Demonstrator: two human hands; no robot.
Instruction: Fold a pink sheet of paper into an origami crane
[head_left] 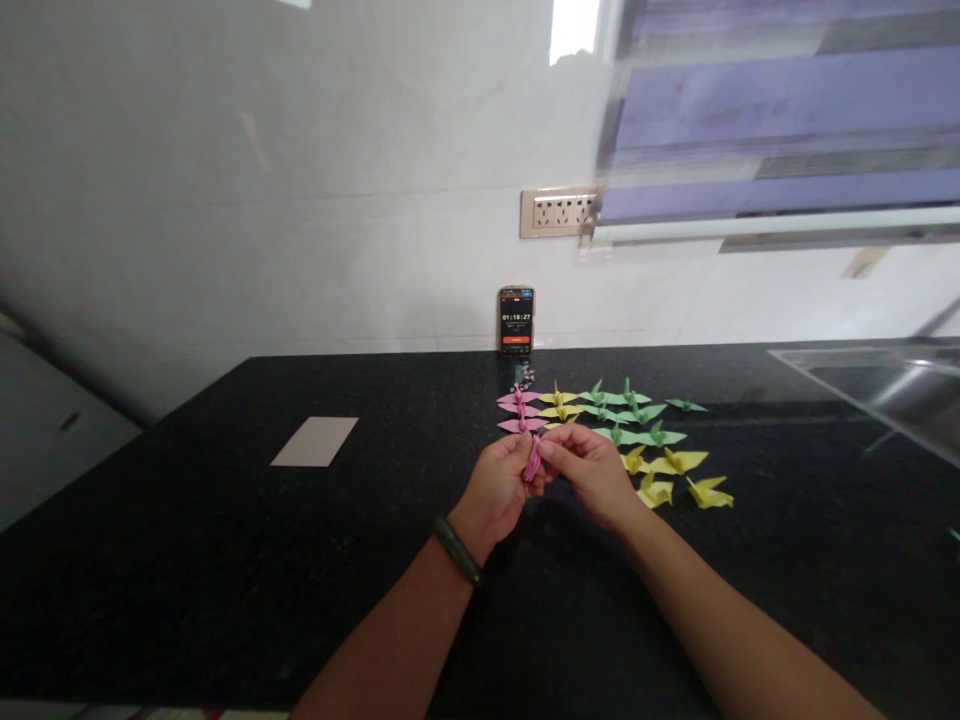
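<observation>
1. Fingers of the left hand (499, 487) and right hand (589, 470) pinch together on a small folded pink paper piece (533, 459), held just above the black counter (225, 540)
2. Both hands grasp it at the fingertips, thumbs closed in; the piece's shape is mostly hidden between them
3. Just beyond lie rows of paper cranes (637, 430): pink at left, green far right, yellow near right
4. Against the far wall a phone (517, 320) stands upright, and a pale card (315, 441) lies to the left
5. At right a sink (885, 385) is cut off by the edge
</observation>
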